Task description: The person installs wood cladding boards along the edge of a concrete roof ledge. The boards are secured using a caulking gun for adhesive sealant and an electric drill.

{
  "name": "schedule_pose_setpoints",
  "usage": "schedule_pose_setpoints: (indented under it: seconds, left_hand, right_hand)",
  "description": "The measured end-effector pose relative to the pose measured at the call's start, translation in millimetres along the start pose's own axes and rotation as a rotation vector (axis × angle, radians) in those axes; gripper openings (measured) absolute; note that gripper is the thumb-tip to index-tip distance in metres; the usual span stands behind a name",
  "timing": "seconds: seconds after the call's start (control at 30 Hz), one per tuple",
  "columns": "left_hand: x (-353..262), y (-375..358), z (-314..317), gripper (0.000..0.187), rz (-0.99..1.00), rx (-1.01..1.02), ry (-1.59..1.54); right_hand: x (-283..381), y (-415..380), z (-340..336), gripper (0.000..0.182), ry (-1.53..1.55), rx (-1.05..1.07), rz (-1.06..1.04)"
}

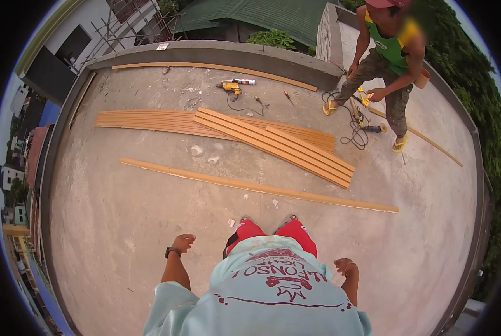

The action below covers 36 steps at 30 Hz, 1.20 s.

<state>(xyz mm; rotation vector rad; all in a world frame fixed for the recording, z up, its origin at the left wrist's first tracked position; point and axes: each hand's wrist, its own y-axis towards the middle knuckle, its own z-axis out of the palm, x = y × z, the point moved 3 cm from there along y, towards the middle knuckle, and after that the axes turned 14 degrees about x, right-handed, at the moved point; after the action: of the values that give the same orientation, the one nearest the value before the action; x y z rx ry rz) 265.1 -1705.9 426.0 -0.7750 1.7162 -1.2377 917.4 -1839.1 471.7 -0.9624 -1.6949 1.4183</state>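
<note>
My left hand (183,242), with a dark watch at its wrist, hangs in the air left of my body. Its fingers are loosely bent and hold nothing. On the other side, my right hand (345,266) is also raised and without any object, its fingers slightly curled. Nearest to both hands lies a long, narrow wood-coloured strip (256,185) on the concrete floor, apart from them. Beyond it, shorter grooved panels (278,147) rest slantwise across longer grooved panels (150,120).
A yellow drill (231,88), a tube (244,82) and a screwdriver (288,98) lie farther off. At right a co-worker (387,61) bends over a yellow tool (364,97), near an angle grinder (375,129) with a cable. A low wall (217,53) borders the roof.
</note>
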Motion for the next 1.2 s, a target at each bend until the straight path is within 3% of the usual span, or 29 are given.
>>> schedule_pose_setpoints:
  seconds: [0.03, 0.07, 0.1, 0.17, 0.27, 0.3, 0.33, 0.4, 0.43, 0.5, 0.63, 0.7, 0.73, 0.83, 0.9, 0.97, 1.03, 1.07, 1.2]
  left_hand:
    - [23, -31, 41, 0.033, -0.144, -0.041, -0.421]
    - [70, -24, 65, 0.029, -0.298, -0.052, -0.587]
    - [93, -30, 85, 0.030, -0.315, -0.049, -0.478]
    - [102, -36, 106, 0.034, -0.337, -0.052, -0.391]
    - [59, -46, 96, 0.048, -0.298, -0.323, -0.329]
    - [34, -38, 87, 0.046, -0.252, -0.303, -0.272]
    - [12, -25, 78, 0.030, -0.210, -0.111, -0.320]
    - [-51, -31, 63, 0.069, 0.010, -0.093, -0.120]
    - [-87, -39, 56, 0.061, 0.137, -0.154, -0.079]
    - [-130, -45, 41, 0.049, 0.539, -0.475, 0.171]
    - [-220, -123, 58, 0.040, 0.619, -0.403, 0.220]
    - [-248, -146, 64, 0.037, 0.787, -0.412, 0.562]
    - [-261, -158, 62, 0.037, 0.831, -0.384, 0.583]
    - [-306, -218, 44, 0.038, 1.027, -0.414, 0.737]
    - [-327, -253, 19, 0.041, 1.295, -0.453, 0.776]
    - [-345, -302, -11, 0.044, 1.383, -0.432, 0.902]
    - [-354, -343, -38, 0.045, 1.575, -0.369, 1.032]
    - [-355, -359, -49, 0.045, 1.577, -0.365, 1.041]
    - [-357, -389, -71, 0.046, 1.794, -0.044, 1.147]
  right_hand:
    - [-32, 23, 37, 0.042, 0.548, 0.007, -0.032]
    - [-56, 46, 64, 0.042, 0.982, 0.041, -0.092]
    - [-69, 56, 75, 0.041, 1.071, 0.058, -0.057]
    - [-82, 63, 82, 0.041, 1.077, 0.061, 0.035]
    - [-66, 79, 41, 0.041, 0.976, 0.012, 0.062]
    - [-51, 89, 18, 0.040, 0.927, -0.014, 0.049]
    - [-29, 95, -7, 0.040, 0.854, -0.035, 0.028]
    - [31, 114, -66, 0.031, 0.664, -0.102, -0.084]
    - [72, 112, -96, 0.026, 0.600, -0.129, -0.177]
    - [157, 94, -141, 0.026, 0.509, -0.197, -0.380]
    - [285, 70, -186, 0.026, 0.479, -0.242, -0.667]
    - [341, 51, -176, 0.022, 0.408, -0.215, -0.870]
    - [363, 43, -164, 0.022, 0.393, -0.217, -0.889]
    - [392, 44, -118, 0.021, 0.195, -0.209, -0.759]
    - [388, 79, -92, 0.021, 0.177, -0.150, -0.622]
    - [386, 74, -58, 0.023, 0.151, -0.091, -0.435]
    - [381, 78, -35, 0.025, 0.097, 0.015, -0.364]
    - [387, 74, -28, 0.025, 0.106, 0.017, -0.367]
    - [381, 95, -32, 0.025, 0.238, -0.057, -0.319]
